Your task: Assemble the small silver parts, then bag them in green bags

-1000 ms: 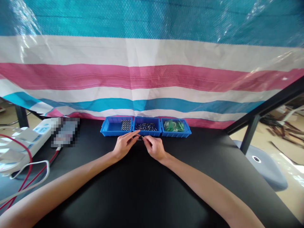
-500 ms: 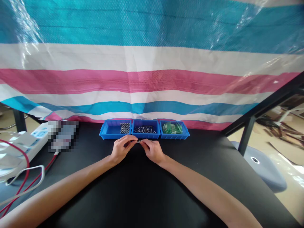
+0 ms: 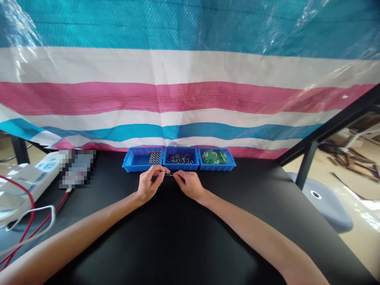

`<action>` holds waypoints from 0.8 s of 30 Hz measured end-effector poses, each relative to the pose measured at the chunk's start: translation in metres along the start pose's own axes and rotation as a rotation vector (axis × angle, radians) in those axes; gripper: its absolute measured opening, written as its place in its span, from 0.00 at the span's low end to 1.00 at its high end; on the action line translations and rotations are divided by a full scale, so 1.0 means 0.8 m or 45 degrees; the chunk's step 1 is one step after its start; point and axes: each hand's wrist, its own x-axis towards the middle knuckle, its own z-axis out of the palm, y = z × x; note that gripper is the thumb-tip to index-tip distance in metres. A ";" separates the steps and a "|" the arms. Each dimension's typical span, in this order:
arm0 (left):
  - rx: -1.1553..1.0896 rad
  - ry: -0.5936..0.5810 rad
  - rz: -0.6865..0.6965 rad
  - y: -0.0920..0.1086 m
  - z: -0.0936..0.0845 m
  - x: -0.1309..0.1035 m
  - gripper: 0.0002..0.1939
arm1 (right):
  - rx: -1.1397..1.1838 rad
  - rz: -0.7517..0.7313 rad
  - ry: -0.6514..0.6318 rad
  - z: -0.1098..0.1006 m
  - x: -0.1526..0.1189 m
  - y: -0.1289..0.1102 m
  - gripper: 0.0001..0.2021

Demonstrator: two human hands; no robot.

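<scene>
A small slim metal piece bridges the gap between my two hands, just in front of the middle bin. My left hand pinches its left end with thumb and forefinger. At the other end, my right hand is closed with its fingertips on the piece; the fingers partly hide it. Behind them stands a blue bin of loose thin metal pins or screws. To its left, another blue bin has small round metal parts grouped at its right end. The right bin holds green and clear packets.
On the left of the black table lie a white power strip, red and white cables and a pixelated device. A striped sheet hangs behind the bins. A grey stool stands beyond the right edge.
My left fingers have loosened and shifted slightly on the metal piece, and more of it shows between my hands. The whole view has shifted a little.
</scene>
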 end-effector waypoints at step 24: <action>0.131 -0.060 0.017 -0.011 0.001 0.000 0.12 | 0.068 -0.040 0.088 -0.005 -0.003 -0.004 0.11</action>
